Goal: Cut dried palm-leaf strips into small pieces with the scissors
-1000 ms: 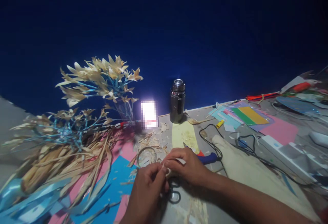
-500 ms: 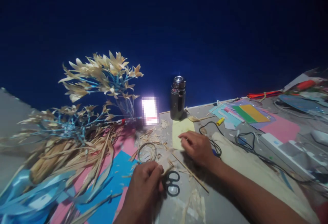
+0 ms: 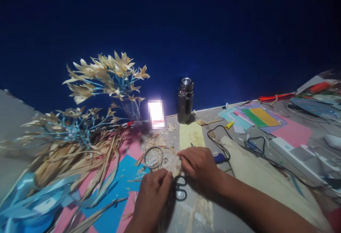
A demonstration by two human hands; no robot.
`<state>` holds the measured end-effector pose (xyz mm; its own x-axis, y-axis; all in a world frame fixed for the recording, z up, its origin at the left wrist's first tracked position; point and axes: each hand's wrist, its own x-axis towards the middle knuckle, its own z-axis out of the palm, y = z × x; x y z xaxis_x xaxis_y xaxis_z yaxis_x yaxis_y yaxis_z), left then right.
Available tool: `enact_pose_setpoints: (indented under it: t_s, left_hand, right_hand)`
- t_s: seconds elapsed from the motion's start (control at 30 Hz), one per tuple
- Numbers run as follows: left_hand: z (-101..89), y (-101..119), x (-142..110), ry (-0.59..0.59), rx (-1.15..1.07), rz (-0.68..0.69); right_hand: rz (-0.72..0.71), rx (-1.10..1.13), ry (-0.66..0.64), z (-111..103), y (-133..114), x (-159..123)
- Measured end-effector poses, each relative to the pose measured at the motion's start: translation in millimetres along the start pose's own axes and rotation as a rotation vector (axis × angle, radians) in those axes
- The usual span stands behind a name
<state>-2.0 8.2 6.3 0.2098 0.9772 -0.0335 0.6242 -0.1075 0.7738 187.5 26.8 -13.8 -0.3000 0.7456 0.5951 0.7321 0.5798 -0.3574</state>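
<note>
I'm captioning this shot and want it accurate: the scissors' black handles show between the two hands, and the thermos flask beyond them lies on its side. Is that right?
Not quite: the thermos flask stands upright, as the head view shows. The scissors' black handles do show between the left hand and right hand.

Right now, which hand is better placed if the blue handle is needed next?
Right, likely. The blue handle sits close beside the right hand; the left hand is farther off, beside the black scissors. Whether either holds anything is unclear.
</note>
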Motion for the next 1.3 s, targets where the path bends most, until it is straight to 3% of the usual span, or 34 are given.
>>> enact_pose_setpoints:
  t_s: [0.13,0.23,0.27,0.33,0.37,0.43,0.57,0.67,0.7,0.83,0.87,1.0,1.17,1.3]
  left_hand:
    - [-5.0,1.2,0.7,-0.008,-0.048,-0.021]
    - [-8.1,1.3,0.3,-0.054,-0.225,-0.145]
    - [-7.9,1.0,-0.3,-0.072,-0.294,-0.183]
    - [-5.7,0.5,-1.9,-0.09,-0.383,-0.21]
    - [-4.1,0.3,-2.9,-0.095,-0.395,-0.203]
    - [-1.4,0.6,-4.8,-0.107,-0.37,-0.172]
    - [-7.8,3.8,-7.2,-0.065,-0.355,-0.178]
    - [-22.2,2.0,-8.6,0.006,-0.434,-0.248]
    - [-26.5,-0.9,-9.8,0.004,-0.493,-0.284]
    - [-30.5,-19.7,-20.7,-0.077,-0.871,-0.417]
    - [-28.7,-24.1,-23.8,-0.091,-0.974,-0.434]
    - [-23.0,-30.2,-30.4,-0.111,-1.245,-0.465]
    - [-29.1,-19.3,-31.0,-0.134,-1.331,-0.437]
    - [-29.4,-14.5,-33.6,-0.093,-1.325,-0.407]
  right_hand:
    - [0.084,-0.078,0.076,-12.0,17.5,6.8]
    - [0.35,0.031,0.118,-32.3,29.6,18.8]
    - [0.43,0.143,0.074,-37.3,30.2,21.9]
    - [0.503,0.424,-0.153,-39.6,24.5,24.1]
    - [0.494,0.556,-0.28,-36.7,19.0,23.2]
    - [0.493,0.663,-0.384,-25.4,6.9,19.0]
    - [0.345,0.398,-0.193,-11.6,-1.8,14.8]
    - [0.376,0.267,-0.143,-21.1,1.8,17.4]
    - [0.378,0.206,-0.196,-24.8,1.3,17.1]
    - [0.198,0.056,-0.728,-23.5,-12.7,1.3]
    - [0.162,0.007,-0.77,-18.9,-16.5,-5.4]
    - [0.145,-0.107,-0.758,1.5,-21.8,-25.7]
    - [0.157,-0.145,-0.788,3.2,-20.1,-24.5]
    - [0.333,0.06,-0.73,-3.1,-16.4,-22.9]
